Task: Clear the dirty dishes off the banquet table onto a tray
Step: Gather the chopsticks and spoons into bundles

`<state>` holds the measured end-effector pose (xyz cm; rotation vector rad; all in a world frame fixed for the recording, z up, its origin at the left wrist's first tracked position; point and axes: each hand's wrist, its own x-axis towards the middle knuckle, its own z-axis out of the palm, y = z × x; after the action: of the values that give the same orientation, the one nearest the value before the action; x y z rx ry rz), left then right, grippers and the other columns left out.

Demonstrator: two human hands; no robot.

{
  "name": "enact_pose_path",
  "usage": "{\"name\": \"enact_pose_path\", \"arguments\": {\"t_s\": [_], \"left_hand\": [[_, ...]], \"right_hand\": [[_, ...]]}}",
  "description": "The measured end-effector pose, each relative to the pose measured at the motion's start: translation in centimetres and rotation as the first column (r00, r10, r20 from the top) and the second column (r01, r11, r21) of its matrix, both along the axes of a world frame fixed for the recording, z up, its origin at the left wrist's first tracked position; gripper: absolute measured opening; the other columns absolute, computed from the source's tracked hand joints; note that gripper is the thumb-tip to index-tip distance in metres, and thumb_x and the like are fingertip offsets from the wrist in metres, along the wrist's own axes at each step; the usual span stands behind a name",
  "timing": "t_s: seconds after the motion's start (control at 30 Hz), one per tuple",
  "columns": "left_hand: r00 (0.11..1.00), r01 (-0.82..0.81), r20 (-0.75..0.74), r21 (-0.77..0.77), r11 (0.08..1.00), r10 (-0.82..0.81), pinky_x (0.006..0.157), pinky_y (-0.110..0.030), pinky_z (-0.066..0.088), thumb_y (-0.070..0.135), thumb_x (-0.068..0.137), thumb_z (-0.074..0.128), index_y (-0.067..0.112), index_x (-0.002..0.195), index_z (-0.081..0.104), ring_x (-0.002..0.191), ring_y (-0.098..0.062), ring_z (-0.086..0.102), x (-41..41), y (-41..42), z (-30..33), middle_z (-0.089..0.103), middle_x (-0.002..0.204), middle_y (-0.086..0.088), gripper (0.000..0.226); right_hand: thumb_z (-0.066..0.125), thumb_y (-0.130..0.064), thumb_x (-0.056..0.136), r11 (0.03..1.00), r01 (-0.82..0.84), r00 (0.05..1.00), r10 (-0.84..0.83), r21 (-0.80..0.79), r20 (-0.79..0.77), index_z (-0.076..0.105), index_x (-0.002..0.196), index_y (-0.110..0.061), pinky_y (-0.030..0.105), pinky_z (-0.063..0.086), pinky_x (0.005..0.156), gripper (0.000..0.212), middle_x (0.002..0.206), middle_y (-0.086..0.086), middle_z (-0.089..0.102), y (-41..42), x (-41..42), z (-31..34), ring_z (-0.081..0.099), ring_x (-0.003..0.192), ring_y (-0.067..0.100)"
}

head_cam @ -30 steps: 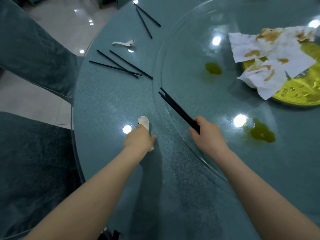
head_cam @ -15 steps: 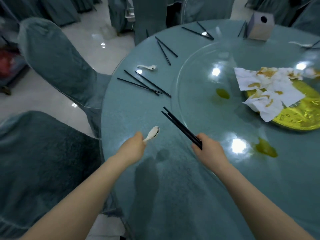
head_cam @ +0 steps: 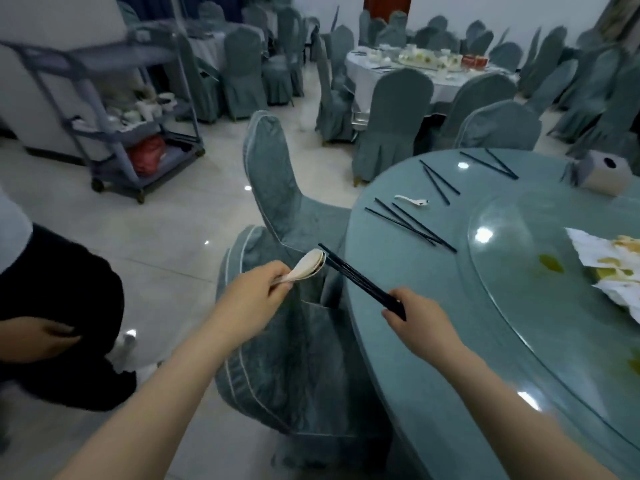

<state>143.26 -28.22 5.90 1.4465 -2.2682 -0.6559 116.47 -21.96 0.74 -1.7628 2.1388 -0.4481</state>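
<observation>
- The spoon (head_cam: 306, 266) is white.
- The held chopsticks (head_cam: 360, 281) are black, as are the loose chopsticks (head_cam: 410, 225) on the table.
- The banquet table (head_cam: 433, 341) is a mottled teal.
- The chair covers (head_cam: 277, 188) are grey-teal with a faint woven pattern and pale piping.
- The napkins (head_cam: 602, 251) are white, stained orange-brown.
- The sauce spot (head_cam: 551, 264) is olive-yellow.
- The floor (head_cam: 166, 233) is pale glossy tile.
- The cart (head_cam: 114, 109) is grey-blue, with a red bag (head_cam: 147, 154) on it.
</observation>
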Motion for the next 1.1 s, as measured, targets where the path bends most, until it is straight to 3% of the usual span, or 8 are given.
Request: {"name": "enact_pose_path", "arguments": {"t_s": [0.13, 0.33, 0.47, 0.63, 0.73, 0.83, 0.97, 1.1], "left_hand": [[0.998, -0.052, -0.030, -0.039, 0.998, 0.050, 0.059, -0.031, 0.037, 0.026, 0.094, 0.051, 0.029, 0.087, 0.055, 0.067, -0.015, 0.053, 9.7, 1.6, 0.7, 0.056, 0.069, 0.008, 0.008], [0.985, -0.173, -0.034, -0.099, 0.980, 0.170, 0.060, -0.032, 0.035, 0.022, 0.094, 0.051, 0.021, 0.088, 0.060, 0.073, -0.017, 0.051, 20.1, 2.3, 1.0, 0.055, 0.072, 0.006, 0.010], [0.978, -0.209, -0.029, -0.115, 0.971, 0.207, 0.062, -0.034, 0.039, 0.022, 0.096, 0.047, 0.016, 0.086, 0.058, 0.072, -0.019, 0.053, 24.5, 0.2, 1.3, 0.060, 0.078, 0.000, 0.017], [0.984, -0.173, 0.018, -0.116, 0.978, 0.176, 0.064, -0.032, 0.041, 0.023, 0.097, 0.043, 0.027, 0.097, 0.059, 0.079, -0.017, 0.055, 27.8, -4.6, 1.0, 0.060, 0.084, 0.005, 0.016], [0.986, -0.165, 0.012, -0.110, 0.980, 0.167, 0.065, -0.030, 0.041, 0.022, 0.097, 0.043, 0.029, 0.099, 0.058, 0.080, -0.016, 0.056, 29.5, -8.4, 0.6, 0.061, 0.083, 0.009, 0.016], [0.987, -0.153, 0.034, -0.127, 0.980, 0.159, 0.063, -0.029, 0.041, 0.022, 0.097, 0.043, 0.027, 0.096, 0.057, 0.075, -0.014, 0.055, 30.9, -13.2, 0.3, 0.060, 0.081, 0.010, 0.015], [0.974, -0.172, 0.115, -0.167, 0.971, 0.193, 0.066, -0.036, 0.046, 0.022, 0.098, 0.039, 0.022, 0.097, 0.057, 0.074, -0.017, 0.055, 31.8, -20.0, 0.9, 0.059, 0.083, 0.008, 0.018], [0.974, -0.200, 0.062, -0.219, 0.955, 0.219, 0.066, -0.039, 0.048, 0.018, 0.097, 0.040, 0.019, 0.102, 0.059, 0.074, -0.020, 0.056, 31.4, -26.0, 1.8, 0.061, 0.085, 0.004, 0.020]], "right_hand": [[0.054, -0.032, 0.093, 0.995, -0.101, 0.992, 0.101, -0.003, -0.081, 0.053, 0.100, -0.025, 0.032, 0.039, 0.053, 0.010, 0.073, -0.006, 0.056, -0.7, 7.7, 1.3, 0.054, 0.067, 0.020], [0.052, -0.033, 0.095, 0.975, -0.216, 0.969, 0.221, 0.051, -0.109, 0.051, 0.101, -0.025, 0.035, 0.046, 0.061, 0.010, 0.086, 0.001, 0.064, -1.5, 16.7, 2.3, 0.060, 0.078, 0.025], [0.048, -0.034, 0.096, 0.962, -0.248, 0.954, 0.263, 0.110, -0.147, 0.043, 0.090, -0.027, 0.039, 0.050, 0.067, 0.010, 0.083, 0.001, 0.062, -3.5, 20.2, 3.1, 0.058, 0.075, 0.025], [0.042, -0.034, 0.098, 0.964, -0.253, 0.933, 0.265, 0.078, -0.243, 0.041, 0.087, -0.024, 0.038, 0.046, 0.062, 0.014, 0.085, -0.003, 0.059, -8.2, 23.2, 3.9, 0.057, 0.075, 0.023], [0.040, -0.034, 0.099, 0.952, -0.306, 0.855, 0.268, -0.016, -0.444, 0.041, 0.093, -0.024, 0.035, 0.033, 0.063, 0.012, 0.087, -0.008, 0.055, -12.2, 25.0, 3.6, 0.058, 0.082, 0.022], [0.043, -0.019, 0.095, 0.947, -0.314, 0.769, 0.216, -0.062, -0.602, 0.042, 0.101, -0.024, 0.033, 0.026, 0.066, 0.008, 0.095, -0.007, 0.056, -16.7, 26.8, 3.1, 0.055, 0.088, 0.022], [0.042, -0.010, 0.090, 0.966, -0.255, 0.763, 0.178, -0.036, -0.621, 0.042, 0.104, -0.020, 0.032, 0.029, 0.065, 0.018, 0.096, -0.002, 0.053, -22.1, 28.1, 2.7, 0.053, 0.085, 0.024], [0.046, -0.009, 0.087, 0.980, -0.197, 0.785, 0.142, -0.025, -0.603, 0.044, 0.106, -0.018, 0.031, 0.026, 0.058, 0.021, 0.091, -0.001, 0.052, -26.3, 28.1, 3.0, 0.053, 0.078, 0.024]]}}
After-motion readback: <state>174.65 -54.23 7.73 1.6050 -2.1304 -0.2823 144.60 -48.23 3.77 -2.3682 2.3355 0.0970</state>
